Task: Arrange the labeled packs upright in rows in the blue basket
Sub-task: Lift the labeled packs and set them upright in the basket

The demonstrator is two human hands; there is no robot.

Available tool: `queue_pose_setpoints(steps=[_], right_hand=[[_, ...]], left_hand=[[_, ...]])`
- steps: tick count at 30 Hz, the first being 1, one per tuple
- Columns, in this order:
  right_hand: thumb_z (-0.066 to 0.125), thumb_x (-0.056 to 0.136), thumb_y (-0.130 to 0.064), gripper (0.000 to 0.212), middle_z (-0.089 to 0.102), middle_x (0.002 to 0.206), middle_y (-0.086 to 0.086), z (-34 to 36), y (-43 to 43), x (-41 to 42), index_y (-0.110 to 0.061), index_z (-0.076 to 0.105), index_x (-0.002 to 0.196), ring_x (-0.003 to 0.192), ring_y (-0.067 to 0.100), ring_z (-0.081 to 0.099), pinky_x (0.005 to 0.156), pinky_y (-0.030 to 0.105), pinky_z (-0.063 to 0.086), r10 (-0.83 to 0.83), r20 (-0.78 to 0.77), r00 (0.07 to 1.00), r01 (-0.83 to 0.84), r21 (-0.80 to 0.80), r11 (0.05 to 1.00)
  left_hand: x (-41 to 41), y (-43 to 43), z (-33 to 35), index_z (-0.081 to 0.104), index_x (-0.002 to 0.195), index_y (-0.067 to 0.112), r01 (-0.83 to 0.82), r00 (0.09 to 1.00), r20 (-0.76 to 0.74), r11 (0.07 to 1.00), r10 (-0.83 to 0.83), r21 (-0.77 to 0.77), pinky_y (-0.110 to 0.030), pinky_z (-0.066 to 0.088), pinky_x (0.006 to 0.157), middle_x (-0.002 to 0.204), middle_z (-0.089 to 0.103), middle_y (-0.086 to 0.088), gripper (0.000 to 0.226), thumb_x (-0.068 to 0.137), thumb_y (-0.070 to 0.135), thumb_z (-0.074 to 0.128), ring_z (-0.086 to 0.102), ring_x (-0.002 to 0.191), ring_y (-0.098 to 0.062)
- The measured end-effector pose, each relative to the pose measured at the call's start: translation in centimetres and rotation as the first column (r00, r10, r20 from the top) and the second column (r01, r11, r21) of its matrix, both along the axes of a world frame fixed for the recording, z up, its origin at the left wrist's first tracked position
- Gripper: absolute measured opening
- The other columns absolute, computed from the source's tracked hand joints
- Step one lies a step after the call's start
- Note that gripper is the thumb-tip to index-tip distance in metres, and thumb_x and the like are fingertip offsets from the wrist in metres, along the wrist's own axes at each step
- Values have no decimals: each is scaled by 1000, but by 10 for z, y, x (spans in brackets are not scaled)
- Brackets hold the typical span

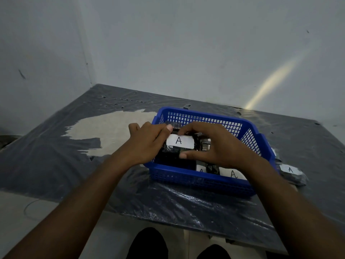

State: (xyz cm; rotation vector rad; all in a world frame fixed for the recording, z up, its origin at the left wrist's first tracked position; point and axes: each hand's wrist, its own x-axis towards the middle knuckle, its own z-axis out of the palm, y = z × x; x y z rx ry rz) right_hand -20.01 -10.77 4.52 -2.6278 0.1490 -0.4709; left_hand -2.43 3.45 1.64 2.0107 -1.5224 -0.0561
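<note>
A blue basket (196, 179) with mesh walls sits on a black plastic sheet. Over its left half I hold a black pack (180, 142) with a white label marked A, upright and facing me. My left hand (147, 144) grips its left side with the thumb on top. My right hand (211, 144) grips its right side, fingers over the top and thumb below. Two more labeled packs (232, 173) stand along the basket's near wall at the right. Another pack (291, 171) marked A lies outside the basket to its right.
The black plastic sheet (56, 146) covers a low surface against grey walls, with a torn bare patch (112, 131) left of the basket. My feet (147, 243) show at the bottom edge.
</note>
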Motion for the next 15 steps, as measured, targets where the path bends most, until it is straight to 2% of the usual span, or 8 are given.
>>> queue_pose_setpoints(steps=[3, 7, 9, 11, 13, 15], right_hand=[[73, 78, -57, 50, 66, 123, -19, 1, 4, 1, -36, 62, 122, 110, -6, 58, 91, 11, 47, 14, -10, 1000, -15, -100, 995], [70, 79, -59, 49, 64, 125, -21, 2, -1, 5, -40, 60, 123, 109, -9, 54, 87, 7, 44, 12, -54, 998, -17, -89, 996], [73, 79, -56, 46, 65, 122, -23, -1, -8, 6, -40, 62, 121, 109, -7, 59, 90, 12, 49, -1, -112, 994, 2, 15, 1000], [73, 80, -52, 42, 65, 120, -21, -8, -11, 9, -38, 63, 119, 109, -3, 61, 91, 19, 52, 4, -211, 977, 9, 62, 998], [74, 82, -47, 40, 64, 121, -20, -19, -10, 13, -37, 64, 119, 106, -5, 59, 86, 14, 52, 33, -291, 956, -22, 40, 999], [74, 85, -39, 37, 64, 123, -17, -29, -8, 18, -34, 65, 121, 106, -3, 60, 86, 12, 52, 61, -316, 947, -55, 28, 998]], left_hand=[[3, 1, 3, 58, 81, 21, -4, 1000, 1, 1000, 4, 29, -44, 28, 93, 70, 62, 0, 51, 104, 47, 21, 57, 79, -9], [4, 4, 1, 55, 77, 29, -13, 1000, 1, 1000, 13, -22, -45, 29, 92, 67, 58, 7, 46, 104, 49, 22, 56, 78, -7], [4, 5, -2, 60, 91, 31, -16, 999, 31, 998, 18, -61, -43, 27, 91, 82, 60, 12, 40, 104, 47, 25, 55, 89, -7], [9, 5, -5, 59, 110, 33, -42, 996, 74, 990, 52, -136, -38, 23, 92, 111, 60, 13, 31, 104, 43, 30, 50, 110, -8], [16, 3, -7, 55, 126, 30, -81, 991, 87, 977, 100, -195, -37, 22, 100, 135, 53, 8, 29, 102, 35, 38, 43, 127, -12], [20, -1, -11, 49, 137, 20, -109, 992, 40, 976, 119, -186, -34, 28, 106, 144, 47, -1, 35, 103, 23, 41, 41, 132, -16]])
